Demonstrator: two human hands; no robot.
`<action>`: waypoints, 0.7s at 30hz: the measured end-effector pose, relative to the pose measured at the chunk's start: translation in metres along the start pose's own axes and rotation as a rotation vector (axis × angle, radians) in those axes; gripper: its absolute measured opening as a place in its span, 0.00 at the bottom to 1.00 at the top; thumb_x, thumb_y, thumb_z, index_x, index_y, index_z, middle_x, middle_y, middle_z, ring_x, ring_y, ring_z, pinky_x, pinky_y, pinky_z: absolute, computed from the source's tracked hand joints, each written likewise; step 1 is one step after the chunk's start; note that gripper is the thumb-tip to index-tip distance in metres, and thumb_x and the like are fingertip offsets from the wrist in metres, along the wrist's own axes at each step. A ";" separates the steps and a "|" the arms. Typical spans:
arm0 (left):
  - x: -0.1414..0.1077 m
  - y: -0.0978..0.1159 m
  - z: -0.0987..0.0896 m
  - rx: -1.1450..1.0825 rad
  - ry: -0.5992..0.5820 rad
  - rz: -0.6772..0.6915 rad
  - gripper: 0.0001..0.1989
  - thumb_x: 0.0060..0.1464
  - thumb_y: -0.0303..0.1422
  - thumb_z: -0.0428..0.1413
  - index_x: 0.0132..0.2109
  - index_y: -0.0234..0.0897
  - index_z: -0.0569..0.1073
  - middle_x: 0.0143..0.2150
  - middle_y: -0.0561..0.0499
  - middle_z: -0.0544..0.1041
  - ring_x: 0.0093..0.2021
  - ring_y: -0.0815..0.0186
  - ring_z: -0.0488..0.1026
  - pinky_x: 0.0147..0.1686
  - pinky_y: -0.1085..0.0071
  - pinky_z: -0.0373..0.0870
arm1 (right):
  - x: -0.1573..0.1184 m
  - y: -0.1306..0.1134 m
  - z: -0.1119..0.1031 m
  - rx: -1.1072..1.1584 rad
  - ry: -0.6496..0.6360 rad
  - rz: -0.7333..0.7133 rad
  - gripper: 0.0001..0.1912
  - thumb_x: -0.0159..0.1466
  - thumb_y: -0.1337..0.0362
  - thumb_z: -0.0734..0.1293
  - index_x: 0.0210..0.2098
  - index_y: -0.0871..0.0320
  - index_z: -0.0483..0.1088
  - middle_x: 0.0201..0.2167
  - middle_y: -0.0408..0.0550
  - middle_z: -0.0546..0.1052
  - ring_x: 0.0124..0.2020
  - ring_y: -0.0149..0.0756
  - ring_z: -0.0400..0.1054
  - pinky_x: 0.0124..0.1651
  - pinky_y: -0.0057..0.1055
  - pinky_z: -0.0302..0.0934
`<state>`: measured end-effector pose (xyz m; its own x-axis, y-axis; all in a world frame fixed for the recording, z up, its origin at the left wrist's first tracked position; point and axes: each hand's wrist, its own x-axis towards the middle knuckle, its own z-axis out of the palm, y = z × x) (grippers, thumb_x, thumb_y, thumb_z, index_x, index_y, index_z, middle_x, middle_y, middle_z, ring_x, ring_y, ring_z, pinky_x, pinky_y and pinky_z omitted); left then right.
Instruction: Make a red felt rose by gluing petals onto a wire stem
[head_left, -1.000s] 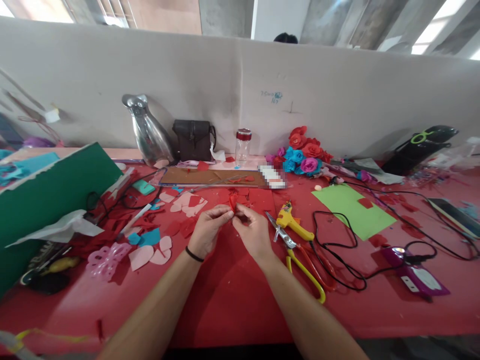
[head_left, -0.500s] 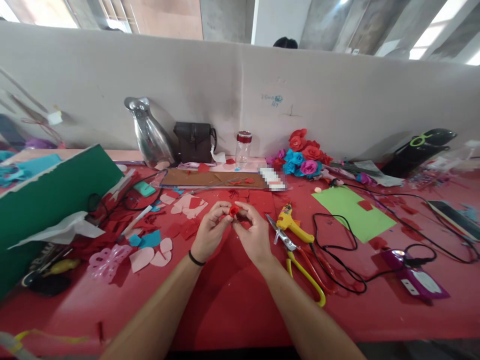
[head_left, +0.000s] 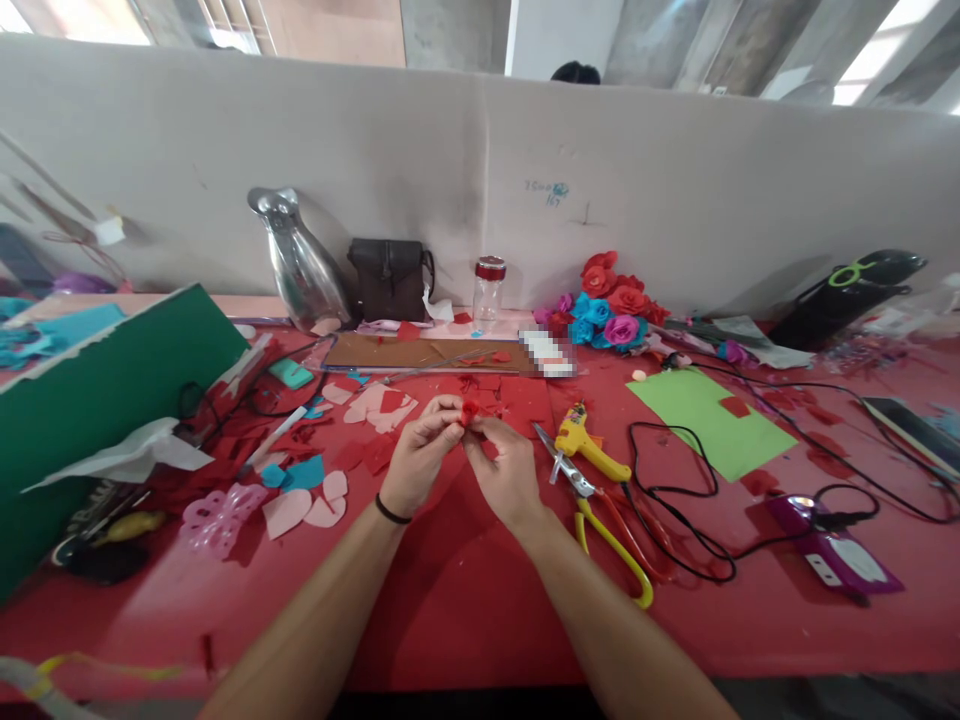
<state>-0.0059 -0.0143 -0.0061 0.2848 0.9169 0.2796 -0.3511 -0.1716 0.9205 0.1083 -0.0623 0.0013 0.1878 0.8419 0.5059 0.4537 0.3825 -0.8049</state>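
A small red paper flower piece (head_left: 469, 411) is pinched between both hands over the middle of the red table. My left hand (head_left: 422, 455), with a black band at its wrist, has thumb and fingers closed on it from the left. From the right, my right hand (head_left: 504, 468) grips the same piece, fingers bent inward. Just right of that hand lie a yellow glue gun (head_left: 586, 447) and scissors (head_left: 577, 480) with their blades partly open. Pink paper petals (head_left: 288, 512) and blue scraps (head_left: 303, 473) are left of the hands.
Behind stand a steel jug (head_left: 300, 262), a dark bag (head_left: 390, 280), a glass jar (head_left: 489, 297) and paper roses (head_left: 611, 305). A green board (head_left: 112, 420) is at left; green paper (head_left: 716, 424), black cable and a purple power socket (head_left: 836, 550) lie right.
The view has tilted and shifted slightly. The fingers have shifted around the red piece, which has turned so that its open centre shows less.
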 end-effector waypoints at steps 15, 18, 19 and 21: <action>0.001 0.004 0.002 -0.154 0.066 -0.156 0.08 0.40 0.34 0.65 0.29 0.36 0.79 0.33 0.49 0.77 0.35 0.67 0.71 0.39 0.71 0.67 | -0.001 0.003 0.002 -0.148 -0.052 -0.010 0.08 0.62 0.67 0.61 0.35 0.56 0.72 0.34 0.48 0.78 0.36 0.38 0.72 0.41 0.32 0.64; 0.002 -0.001 0.000 -0.104 0.057 -0.126 0.07 0.42 0.35 0.63 0.29 0.35 0.78 0.31 0.49 0.76 0.34 0.66 0.71 0.39 0.71 0.67 | -0.001 0.004 0.003 -0.180 -0.042 -0.029 0.08 0.62 0.67 0.61 0.34 0.56 0.73 0.34 0.49 0.78 0.36 0.38 0.72 0.41 0.32 0.64; 0.002 -0.002 0.000 -0.085 0.057 -0.114 0.07 0.42 0.35 0.63 0.28 0.35 0.78 0.31 0.50 0.75 0.34 0.67 0.71 0.39 0.70 0.67 | -0.002 0.004 0.003 -0.184 -0.036 -0.037 0.08 0.62 0.66 0.61 0.35 0.56 0.73 0.34 0.49 0.78 0.36 0.38 0.72 0.41 0.32 0.64; 0.002 -0.005 0.000 -0.056 0.059 -0.084 0.07 0.43 0.35 0.63 0.26 0.35 0.77 0.31 0.50 0.74 0.34 0.67 0.70 0.39 0.70 0.67 | -0.002 0.005 0.003 -0.181 -0.024 -0.057 0.09 0.62 0.66 0.61 0.37 0.56 0.73 0.35 0.49 0.78 0.37 0.38 0.72 0.42 0.32 0.65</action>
<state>-0.0039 -0.0114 -0.0099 0.2627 0.9472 0.1837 -0.3783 -0.0740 0.9227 0.1073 -0.0608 -0.0050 0.1376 0.8304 0.5400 0.6131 0.3568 -0.7049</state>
